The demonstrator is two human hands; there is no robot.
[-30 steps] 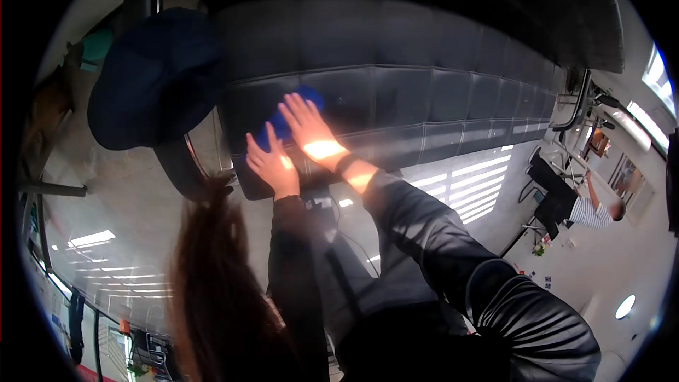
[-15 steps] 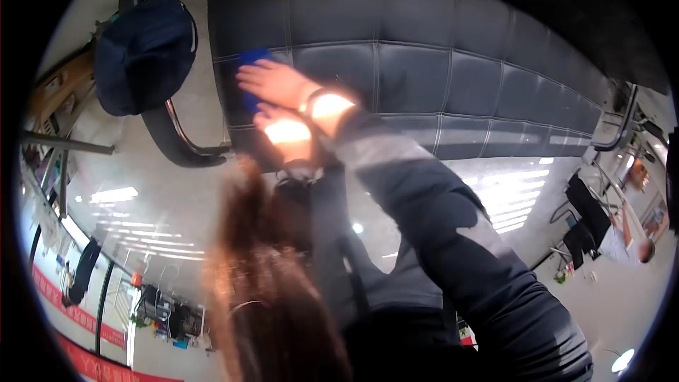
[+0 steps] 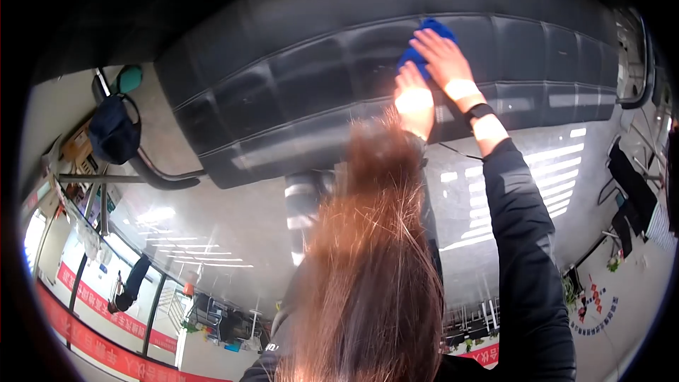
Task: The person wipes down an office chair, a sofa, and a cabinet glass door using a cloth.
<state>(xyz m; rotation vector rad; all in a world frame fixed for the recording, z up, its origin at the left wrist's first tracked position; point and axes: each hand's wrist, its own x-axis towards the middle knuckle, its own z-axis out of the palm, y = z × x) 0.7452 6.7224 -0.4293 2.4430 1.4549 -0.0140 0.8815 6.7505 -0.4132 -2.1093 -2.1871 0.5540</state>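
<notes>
Left hand [image 3: 414, 102], right hand [image 3: 447, 65], blue cloth [image 3: 440, 27], moved rightward along black seat [image 3: 297, 85]

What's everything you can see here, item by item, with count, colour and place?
Cloth: 1, blue, under the hands on the padded seat
Padded seat: 1, black, across the top and middle
Hat-like item: 1, dark blue, left
Teal item: 1, teal, upper left, identity unclear
Red banners: at least 2, red, lower edge
People: at least 2, one dark-clothed lower left, one striped right edge
Floor: 1, grey, sunlit stripes, below the seat
Distant furniture: several, mixed, too small to count
Wristband: 1, black, right wrist
Long hair: brown, lower middle
Hands: 2, bare, on the cloth
</notes>
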